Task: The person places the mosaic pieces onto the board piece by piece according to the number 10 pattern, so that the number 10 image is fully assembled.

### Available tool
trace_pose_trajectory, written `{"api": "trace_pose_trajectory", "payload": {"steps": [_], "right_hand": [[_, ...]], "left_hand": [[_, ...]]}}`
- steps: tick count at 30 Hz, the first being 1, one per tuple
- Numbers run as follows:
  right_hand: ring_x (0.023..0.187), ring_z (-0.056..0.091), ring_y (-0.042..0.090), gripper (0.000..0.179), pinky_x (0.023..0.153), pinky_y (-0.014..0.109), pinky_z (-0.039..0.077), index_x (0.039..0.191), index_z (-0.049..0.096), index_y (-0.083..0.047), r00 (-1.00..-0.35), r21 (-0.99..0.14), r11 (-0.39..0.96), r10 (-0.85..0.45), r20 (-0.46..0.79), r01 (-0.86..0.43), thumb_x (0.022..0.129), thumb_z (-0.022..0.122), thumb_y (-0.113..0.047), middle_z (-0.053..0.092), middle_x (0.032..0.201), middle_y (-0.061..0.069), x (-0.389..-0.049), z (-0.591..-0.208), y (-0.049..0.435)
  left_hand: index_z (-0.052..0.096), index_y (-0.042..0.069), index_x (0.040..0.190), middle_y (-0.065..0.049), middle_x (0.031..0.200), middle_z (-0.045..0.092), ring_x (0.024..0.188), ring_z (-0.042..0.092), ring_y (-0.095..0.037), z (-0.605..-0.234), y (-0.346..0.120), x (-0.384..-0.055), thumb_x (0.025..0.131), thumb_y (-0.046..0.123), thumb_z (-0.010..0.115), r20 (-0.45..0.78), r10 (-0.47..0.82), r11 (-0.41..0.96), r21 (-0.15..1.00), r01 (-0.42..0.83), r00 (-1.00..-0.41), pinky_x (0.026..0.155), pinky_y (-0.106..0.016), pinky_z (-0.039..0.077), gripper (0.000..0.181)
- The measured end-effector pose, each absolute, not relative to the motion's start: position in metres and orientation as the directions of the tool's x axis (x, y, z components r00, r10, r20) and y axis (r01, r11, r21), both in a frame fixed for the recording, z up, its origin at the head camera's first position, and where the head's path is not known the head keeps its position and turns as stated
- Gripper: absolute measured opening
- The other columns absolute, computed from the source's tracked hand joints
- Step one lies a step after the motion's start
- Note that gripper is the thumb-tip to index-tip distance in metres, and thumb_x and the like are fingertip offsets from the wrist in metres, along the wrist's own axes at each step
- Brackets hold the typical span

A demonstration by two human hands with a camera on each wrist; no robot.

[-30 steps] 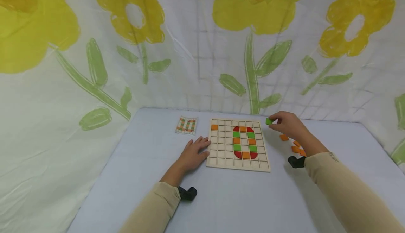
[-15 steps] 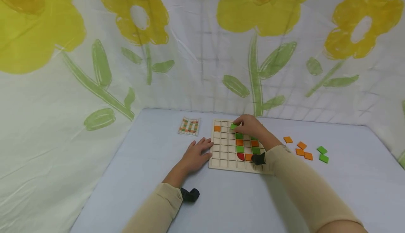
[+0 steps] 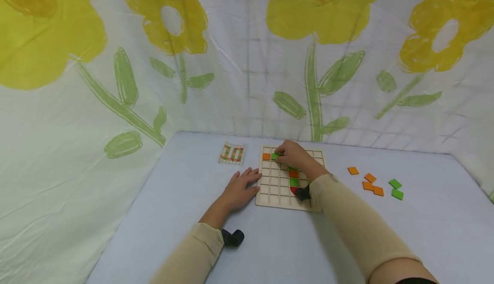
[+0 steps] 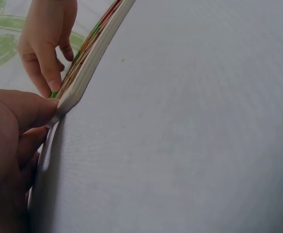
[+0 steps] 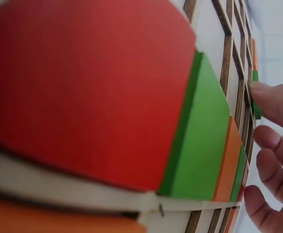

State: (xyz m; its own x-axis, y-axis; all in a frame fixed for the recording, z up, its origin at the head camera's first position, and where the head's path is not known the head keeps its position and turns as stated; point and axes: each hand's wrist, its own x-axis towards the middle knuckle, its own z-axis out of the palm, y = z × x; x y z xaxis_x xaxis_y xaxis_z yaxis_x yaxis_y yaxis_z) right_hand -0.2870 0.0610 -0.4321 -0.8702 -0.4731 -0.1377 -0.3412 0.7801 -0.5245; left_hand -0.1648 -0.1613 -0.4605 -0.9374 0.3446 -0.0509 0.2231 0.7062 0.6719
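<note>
Pale table (image 3: pixel 266 247), smooth; behind it, a wrinkled white yellow-flowered sheet (image 3: pixel 231 82). My right hand (image 3: pixel 296 155) pinches a thin green square tile (image 3: pixel 274 156) over the pale wooden grid board (image 3: pixel 269 193), just beside an orange square tile (image 3: pixel 266 156). My left hand (image 3: pixel 239 190), fingers extended, touches the board's left edge. Marking on my beige right cuff (image 3: pixel 326 185): too small to read.

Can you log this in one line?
right grip: holds green square tile beside orange square tile | left grip: touches edge of grid board
</note>
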Motion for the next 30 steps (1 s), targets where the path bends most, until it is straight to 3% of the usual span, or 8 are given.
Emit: {"api": "trace_pose_trajectory", "payload": {"steps": [9, 18, 24, 30], "right_hand": [[0.113, 0.059, 0.030, 0.038, 0.097, 0.045, 0.051, 0.130, 0.064, -0.005, -0.861, -0.485, 0.797, -0.483, -0.156, -0.360, 0.095, 0.066, -0.021, 0.061, 0.124, 0.015, -0.286, -0.428, 0.058], [0.113, 0.059, 0.032, 0.041, 0.095, 0.046, 0.052, 0.132, 0.063, -0.007, -0.874, -0.527, 0.797, -0.448, -0.187, -0.295, 0.095, 0.066, -0.024, 0.061, 0.124, 0.017, -0.285, -0.423, 0.061], [0.114, 0.058, 0.032, 0.044, 0.094, 0.048, 0.052, 0.135, 0.060, -0.008, -0.914, -0.627, 0.747, -0.383, -0.137, -0.219, 0.097, 0.062, -0.030, 0.061, 0.129, 0.015, -0.276, -0.416, 0.094], [0.124, 0.052, 0.037, 0.046, 0.099, 0.053, 0.048, 0.136, 0.058, -0.006, -0.945, -0.641, 0.743, -0.316, -0.084, -0.192, 0.098, 0.060, -0.031, 0.057, 0.137, 0.018, -0.263, -0.405, 0.150]], "left_hand": [[0.051, 0.014, 0.145, 0.001, 0.157, 0.039, 0.151, 0.023, -0.022, -0.459, -0.161, -0.165, 0.100, 0.026, 0.055, -0.039, 0.351, 0.702, 0.672, 0.235, -0.936, 0.125, -0.047, 0.007, 0.046], [0.051, 0.014, 0.145, 0.001, 0.156, 0.039, 0.151, 0.023, -0.022, -0.459, -0.160, -0.166, 0.100, 0.026, 0.056, -0.036, 0.350, 0.700, 0.674, 0.236, -0.936, 0.125, -0.047, 0.007, 0.046], [0.051, 0.013, 0.144, 0.001, 0.156, 0.039, 0.151, 0.023, -0.022, -0.460, -0.158, -0.165, 0.100, 0.025, 0.057, -0.043, 0.351, 0.699, 0.677, 0.231, -0.935, 0.125, -0.046, 0.006, 0.046], [0.052, 0.014, 0.144, 0.002, 0.156, 0.040, 0.150, 0.024, -0.022, -0.463, -0.161, -0.165, 0.100, 0.026, 0.057, -0.037, 0.339, 0.719, 0.655, 0.234, -0.940, 0.125, -0.046, 0.008, 0.046]]}}
